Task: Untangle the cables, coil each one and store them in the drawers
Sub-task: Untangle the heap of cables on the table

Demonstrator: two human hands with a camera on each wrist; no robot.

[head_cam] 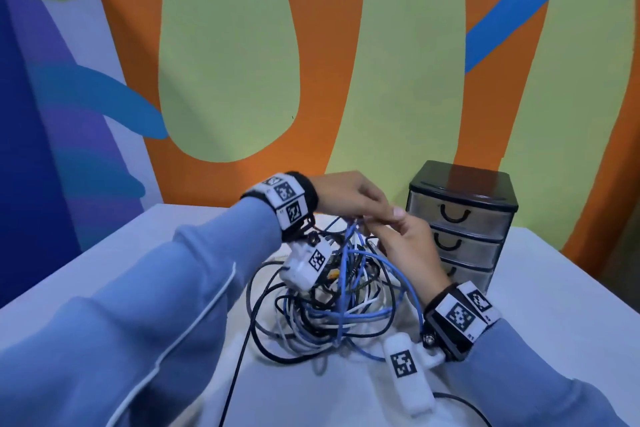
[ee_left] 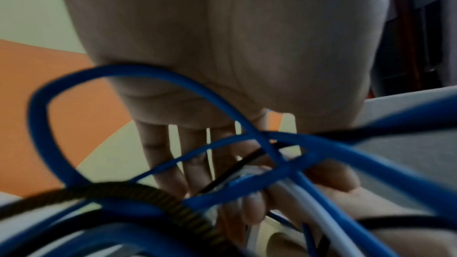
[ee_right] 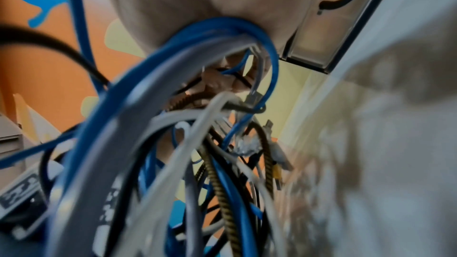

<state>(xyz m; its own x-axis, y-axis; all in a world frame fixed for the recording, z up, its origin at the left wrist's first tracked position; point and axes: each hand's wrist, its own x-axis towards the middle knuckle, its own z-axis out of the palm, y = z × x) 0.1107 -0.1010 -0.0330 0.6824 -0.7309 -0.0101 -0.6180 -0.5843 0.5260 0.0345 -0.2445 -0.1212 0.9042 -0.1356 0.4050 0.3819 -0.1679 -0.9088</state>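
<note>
Head view is showing even, soft light, with wide-angle bending at the edges. Both wrist views are running dim and motion-blurred; near cables (ee_right: 138,124) are smearing out of focus. Soft shadows are mottling the surface (ee_right: 395,144).

Left hand (head_cam: 349,196) and right hand (head_cam: 403,246) meet fingertip to fingertip, both pinching.

White table, centre and lower frame

A white flat table (head_cam: 121,253) carried a tangled heap of blue, white and black cables (head_cam: 332,308) and, right of centre, a small black-framed three-drawer plastic chest (head_cam: 464,218).
</note>
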